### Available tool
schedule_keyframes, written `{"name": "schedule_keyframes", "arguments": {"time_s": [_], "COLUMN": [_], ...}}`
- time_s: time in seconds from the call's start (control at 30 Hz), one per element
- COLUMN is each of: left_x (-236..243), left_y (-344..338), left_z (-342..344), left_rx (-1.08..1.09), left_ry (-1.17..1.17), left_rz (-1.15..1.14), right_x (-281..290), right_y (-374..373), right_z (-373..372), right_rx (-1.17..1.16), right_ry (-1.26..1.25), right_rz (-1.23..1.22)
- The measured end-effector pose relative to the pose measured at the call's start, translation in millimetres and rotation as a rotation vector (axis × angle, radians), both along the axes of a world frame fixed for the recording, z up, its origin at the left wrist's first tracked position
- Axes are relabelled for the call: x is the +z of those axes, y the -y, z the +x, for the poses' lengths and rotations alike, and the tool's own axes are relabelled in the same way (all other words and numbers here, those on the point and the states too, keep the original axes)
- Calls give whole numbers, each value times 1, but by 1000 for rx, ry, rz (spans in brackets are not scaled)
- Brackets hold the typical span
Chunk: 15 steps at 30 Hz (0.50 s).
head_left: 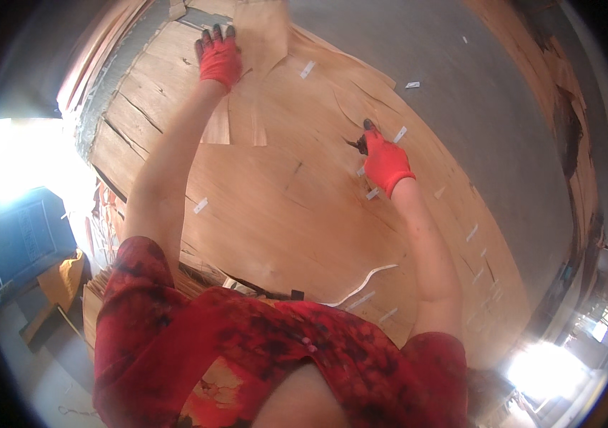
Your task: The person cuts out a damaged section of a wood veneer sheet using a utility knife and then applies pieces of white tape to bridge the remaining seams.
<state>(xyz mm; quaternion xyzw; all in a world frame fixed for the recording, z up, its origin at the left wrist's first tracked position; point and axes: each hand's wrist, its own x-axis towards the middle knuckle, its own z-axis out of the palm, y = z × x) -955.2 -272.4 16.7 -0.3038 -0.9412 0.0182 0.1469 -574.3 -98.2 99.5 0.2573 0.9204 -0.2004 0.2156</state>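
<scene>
My left hand (220, 58), in a red glove with dark fingertips, reaches to the far left with its fingers spread. It lies flat on a large sheet of thin wood veneer (282, 214), beside a loose veneer strip (260, 43). Toward the right of the sheet, my right hand (387, 164) in a matching glove is closed. Small dark jagged bits show at its fingers; whether these are a held thing or the glove's dark fingertips is too unclear to name. White tape pieces (399, 134) stick to the sheet close to this hand.
Cracks run through the sheet's left edge. A grey surface (475, 121) spreads beyond the veneer to the right, with a brown veneer edge (532, 64) past it. A thin white strip (361, 284) lies near my body. At far left stands a blue container (22, 239) by a yellow cloth (61, 282).
</scene>
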Motion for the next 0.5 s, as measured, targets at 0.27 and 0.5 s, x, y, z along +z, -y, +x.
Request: {"name": "schedule_keyframes", "arguments": {"time_s": [0.27, 0.5], "left_x": [36, 17], "left_y": [-95, -145], "left_z": [58, 21], "left_rx": [-464, -488], "left_ry": [57, 0], "left_rz": [184, 193], "right_x": [-1, -18], "right_y": [1, 3], "right_z": [6, 5], "right_rx": [-6, 0], "right_ry": [-37, -42], "right_rz": [26, 96]}}
